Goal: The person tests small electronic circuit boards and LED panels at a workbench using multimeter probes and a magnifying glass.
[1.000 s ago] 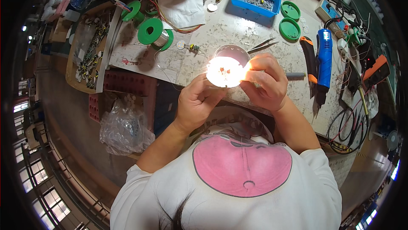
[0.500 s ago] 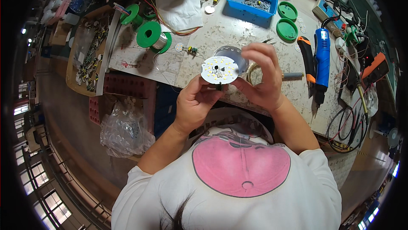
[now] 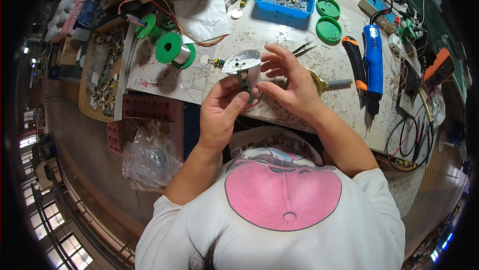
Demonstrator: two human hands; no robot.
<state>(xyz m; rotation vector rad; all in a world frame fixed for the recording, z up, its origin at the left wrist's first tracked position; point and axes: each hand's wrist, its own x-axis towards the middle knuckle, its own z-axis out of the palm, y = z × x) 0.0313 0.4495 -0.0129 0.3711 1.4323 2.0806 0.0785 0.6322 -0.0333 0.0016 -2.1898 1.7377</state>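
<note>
My left hand (image 3: 218, 113) is closed on an LED lamp board assembly, pinching it between thumb and fingers. Its round white board (image 3: 233, 67) carries small yellow LEDs and is tilted, with a narrow green circuit board (image 3: 245, 82) hanging upright beneath. Just right of it, my right hand (image 3: 295, 88) has its fingers apart and curved, the thumb tip close to the green board; whether they touch I cannot tell. A grey cup-like shape (image 3: 249, 54) shows behind the white board, partly hidden. Tweezers (image 3: 303, 49) lie beyond my right hand.
Solder spools (image 3: 171, 49) and a white cloth (image 3: 203, 18) are at the left back. A blue bin (image 3: 284, 3) of small parts and green lids (image 3: 328, 28) stand at the far side. A blue electric screwdriver (image 3: 372, 65) and an orange-black cutter (image 3: 353, 58) lie right.
The LED board has turned from facing up to tilted, bringing the green circuit board into view. My right hand has come down and left beside it. The view has shifted slightly.
</note>
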